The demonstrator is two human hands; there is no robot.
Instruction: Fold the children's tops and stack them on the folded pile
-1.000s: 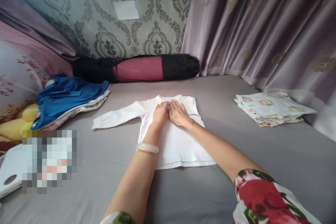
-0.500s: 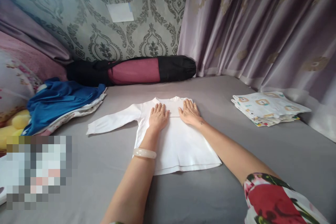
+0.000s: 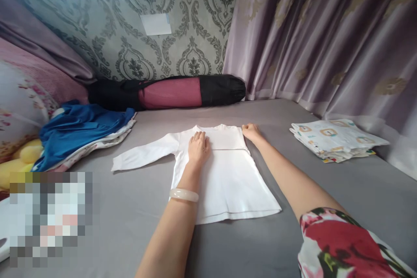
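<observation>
A white long-sleeved shirt point(image 3: 231, 182) lies spread on the grey bed sheet, its neckline away from me. One sleeve stretches out to the left; the other is folded flat across the chest. My left hand point(image 3: 198, 147), with a pale bangle point(image 3: 184, 195) on the wrist, rests palm down on the upper left of the shirt, fingers extended. At the right shoulder edge, my right hand point(image 3: 251, 131) is closed in a pinch on the fabric; its fingertips are partly hidden.
A folded patterned cloth stack point(image 3: 339, 137) lies to the right. On the left are blue clothes point(image 3: 84, 126) and a yellow plush point(image 3: 31, 153). A black and red long bag point(image 3: 169, 92) runs along the wall. A blurred patch point(image 3: 52, 221) covers the lower left.
My right hand has moved from lying flat on the shirt's chest to its right shoulder edge and closed there. My left hand stays on the shirt. The view has shifted slightly.
</observation>
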